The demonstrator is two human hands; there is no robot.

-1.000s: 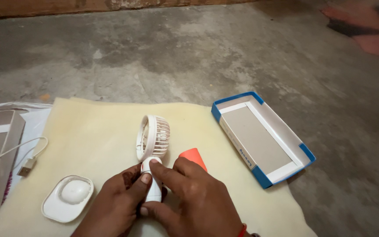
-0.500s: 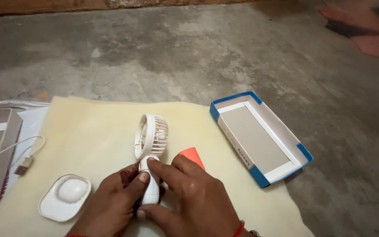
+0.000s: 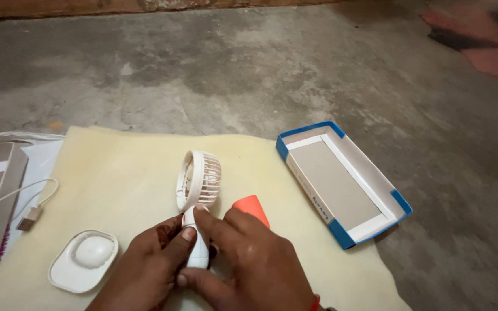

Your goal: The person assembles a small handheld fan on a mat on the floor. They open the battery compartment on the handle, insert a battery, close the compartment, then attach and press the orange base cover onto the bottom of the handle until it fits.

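Both hands, the left hand [image 3: 151,268] and right hand [image 3: 255,268], are wrapped tight on the handle of the little white hand fan [image 3: 198,190] over the yellow foam mat [image 3: 116,173], so I think they are checking it, handle toward the person, round head pointing away.

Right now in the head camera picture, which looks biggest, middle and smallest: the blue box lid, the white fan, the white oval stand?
1. Blue box lid, clearly biggest.
2. White fan, though both hands cover its handle.
3. White oval stand, close to the fan in size and nearer the camera, so unsure.
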